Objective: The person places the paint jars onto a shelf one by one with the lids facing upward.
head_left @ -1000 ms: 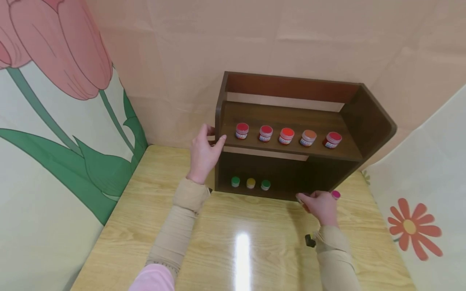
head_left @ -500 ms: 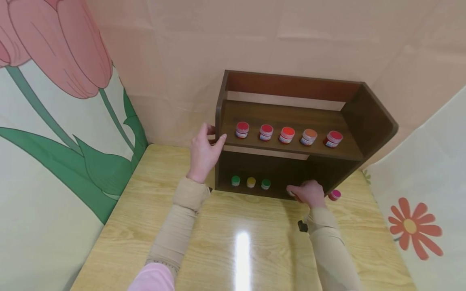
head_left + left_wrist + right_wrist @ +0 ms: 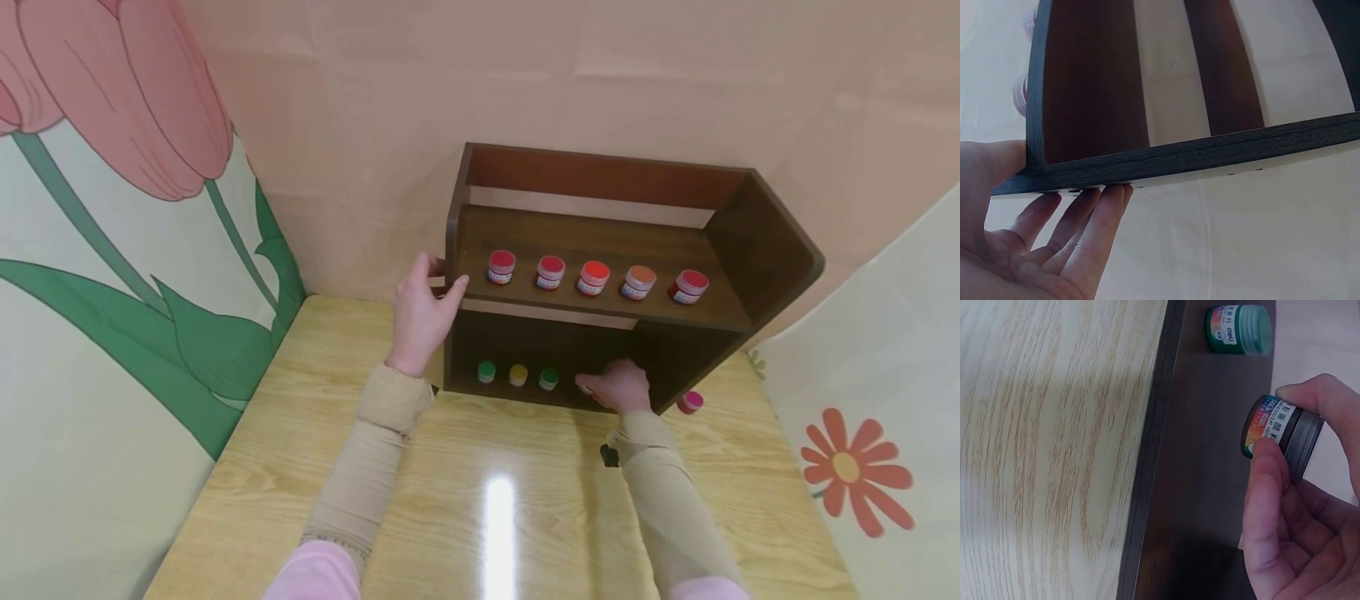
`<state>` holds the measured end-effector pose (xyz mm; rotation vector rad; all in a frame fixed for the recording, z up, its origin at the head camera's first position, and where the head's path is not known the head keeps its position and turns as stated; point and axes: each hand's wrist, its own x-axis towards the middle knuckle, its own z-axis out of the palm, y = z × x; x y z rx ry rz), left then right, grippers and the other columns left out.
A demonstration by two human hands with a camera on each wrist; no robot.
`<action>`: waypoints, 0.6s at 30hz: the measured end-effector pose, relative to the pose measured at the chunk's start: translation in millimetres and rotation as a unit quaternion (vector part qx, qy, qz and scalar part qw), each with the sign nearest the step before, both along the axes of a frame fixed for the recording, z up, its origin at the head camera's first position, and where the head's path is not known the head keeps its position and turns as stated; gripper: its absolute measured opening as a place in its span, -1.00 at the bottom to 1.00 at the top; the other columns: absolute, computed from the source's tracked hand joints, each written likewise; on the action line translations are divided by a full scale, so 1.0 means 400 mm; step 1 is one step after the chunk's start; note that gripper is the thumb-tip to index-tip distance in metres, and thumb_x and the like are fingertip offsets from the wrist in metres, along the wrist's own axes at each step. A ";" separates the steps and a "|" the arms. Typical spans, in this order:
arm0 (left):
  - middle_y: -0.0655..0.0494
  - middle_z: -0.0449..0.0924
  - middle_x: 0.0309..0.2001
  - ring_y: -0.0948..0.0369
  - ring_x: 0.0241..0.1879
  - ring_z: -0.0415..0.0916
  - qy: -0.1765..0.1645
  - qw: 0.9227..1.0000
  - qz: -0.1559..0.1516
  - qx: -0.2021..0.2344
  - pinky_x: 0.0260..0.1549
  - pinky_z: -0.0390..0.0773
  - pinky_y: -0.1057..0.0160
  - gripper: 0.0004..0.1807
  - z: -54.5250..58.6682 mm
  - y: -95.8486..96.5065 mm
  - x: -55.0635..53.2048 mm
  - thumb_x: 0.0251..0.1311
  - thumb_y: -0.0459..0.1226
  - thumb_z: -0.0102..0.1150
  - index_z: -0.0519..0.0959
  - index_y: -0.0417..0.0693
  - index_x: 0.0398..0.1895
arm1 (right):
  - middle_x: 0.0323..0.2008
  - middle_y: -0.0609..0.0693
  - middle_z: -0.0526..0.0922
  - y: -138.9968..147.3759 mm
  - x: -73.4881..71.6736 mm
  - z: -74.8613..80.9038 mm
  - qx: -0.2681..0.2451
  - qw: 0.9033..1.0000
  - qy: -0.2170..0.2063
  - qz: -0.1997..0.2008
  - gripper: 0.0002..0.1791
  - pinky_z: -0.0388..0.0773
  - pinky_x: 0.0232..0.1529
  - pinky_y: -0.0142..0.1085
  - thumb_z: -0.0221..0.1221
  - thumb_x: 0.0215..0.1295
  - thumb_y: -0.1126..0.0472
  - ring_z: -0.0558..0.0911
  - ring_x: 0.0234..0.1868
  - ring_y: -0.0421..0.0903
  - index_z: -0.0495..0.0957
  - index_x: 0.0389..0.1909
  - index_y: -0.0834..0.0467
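A dark brown two-tier shelf point(image 3: 592, 229) stands on the table. My left hand point(image 3: 422, 323) grips its left side panel, thumb at the front edge and fingers against the outer face, as the left wrist view shows. Inside the lower tier, my right hand point(image 3: 621, 387) pinches a small paint jar point(image 3: 1277, 428) with a dark lid and a colourful label, tilted close over the bottom board. To its left stand a green jar point(image 3: 549, 379), a yellow jar point(image 3: 518, 375) and another green jar point(image 3: 487, 372) in a row.
Several red and orange paint jars point(image 3: 593, 278) line the upper tier. A magenta-lidded jar point(image 3: 691, 402) stands on the wooden table point(image 3: 360, 517), right of the shelf. Behind the shelf hangs a plain peach backdrop point(image 3: 375, 100); floral cloths flank both sides.
My right hand has moved left and deeper into the lower tier with the dark-lidded paint jar, uncovering the magenta jar. My left hand has kept its grip on the side panel.
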<state>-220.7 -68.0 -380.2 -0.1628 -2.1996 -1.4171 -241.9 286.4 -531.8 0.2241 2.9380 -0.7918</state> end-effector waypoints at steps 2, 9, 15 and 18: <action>-0.08 0.65 -0.10 0.01 -0.17 0.73 0.001 1.000 0.000 0.000 -0.22 0.73 0.20 -0.69 0.001 0.000 0.002 0.30 -0.22 0.36 0.48 -0.19 -0.07 | -0.72 -0.05 0.59 -0.001 -0.011 -0.009 0.002 1.000 -0.004 0.005 -0.54 0.49 -0.56 -0.20 0.34 0.09 -0.15 0.58 -0.57 0.01 0.62 -0.71 0.15; -0.09 0.65 -0.11 0.00 -0.15 0.72 0.007 1.000 0.000 -0.004 -0.22 0.73 0.17 -0.69 0.001 -0.002 0.001 0.30 -0.23 0.36 0.47 -0.20 -0.08 | -0.64 0.01 0.61 -0.011 -0.036 -0.036 0.001 1.000 0.004 0.007 -0.52 0.49 -0.51 -0.15 0.37 0.05 -0.20 0.59 -0.49 0.08 0.61 -0.63 0.16; -0.09 0.66 -0.10 0.00 -0.16 0.72 0.005 1.000 0.003 -0.005 -0.23 0.73 0.18 -0.69 0.002 -0.001 0.002 0.30 -0.23 0.37 0.48 -0.19 -0.08 | -0.53 0.10 0.60 -0.036 -0.037 -0.057 0.003 1.000 0.019 -0.010 -0.48 0.51 -0.49 -0.07 0.40 0.03 -0.22 0.57 -0.41 0.14 0.55 -0.56 0.18; -0.08 0.66 -0.10 0.01 -0.17 0.73 0.005 1.000 0.003 -0.005 -0.23 0.73 0.19 -0.69 0.004 0.000 0.003 0.30 -0.22 0.37 0.48 -0.19 -0.07 | -0.47 0.14 0.59 -0.044 -0.034 -0.064 0.011 1.000 0.027 -0.011 -0.46 0.54 -0.42 0.01 0.42 0.03 -0.22 0.58 -0.37 0.18 0.52 -0.53 0.19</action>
